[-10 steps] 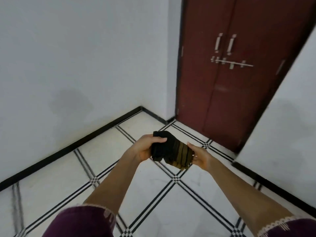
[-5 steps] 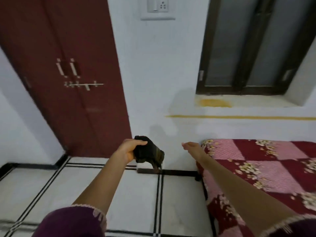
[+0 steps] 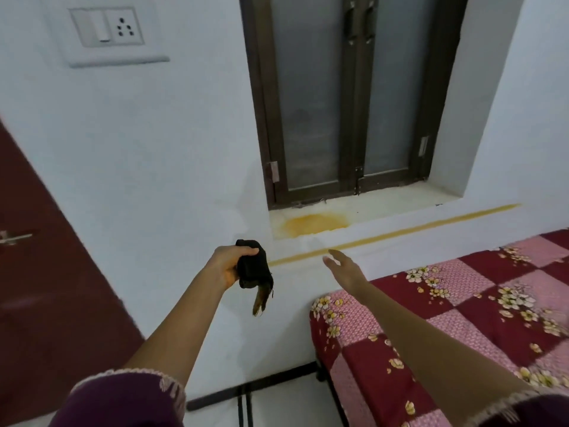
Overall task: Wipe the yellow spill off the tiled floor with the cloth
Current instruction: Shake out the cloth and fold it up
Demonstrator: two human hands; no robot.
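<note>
- Wall (image 3: 154, 149), white and bare but for a switch plate (image 3: 106, 27), fills most of your view as you face it with both arms out ahead.
- Checked red-and-pink bed (image 3: 462, 303) stands against that wall at your right, under your right forearm. It leaves you only the gap at its left to stand in.
- Shut window (image 3: 348, 97), dark-framed with frosted panes, sits recessed above the bed, with a pale ledge (image 3: 400, 198) at its foot.
- Dark red door (image 3: 46, 288) runs down your left edge.
- Only a strip of tiled floor (image 3: 277, 408) shows at the bottom of view, pale with black lines and no yellow on it.
- Your yellow spill (image 3: 314, 224) lies on the left end of the ledge, just below the window frame. It is a dull orange-yellow patch, deepest at its middle and fading to a pale rim. To my eye it is soaked in rather than pooled.
- A thin yellow stripe (image 3: 400, 231) runs along the wall beneath it.
- Your left hand (image 3: 229, 266) has fingers and thumb wrapped round the wad, likely to keep a compact pad ready.
- Your cloth (image 3: 254, 268) is dark and bunched, with a frayed brownish tail hanging down. It is below and left of the spill, not touching it.
- Your right hand (image 3: 345, 266) holds nothing, fingers straight and loosely spread. It reaches toward the wall near the bed's corner, probably for balance.
</note>
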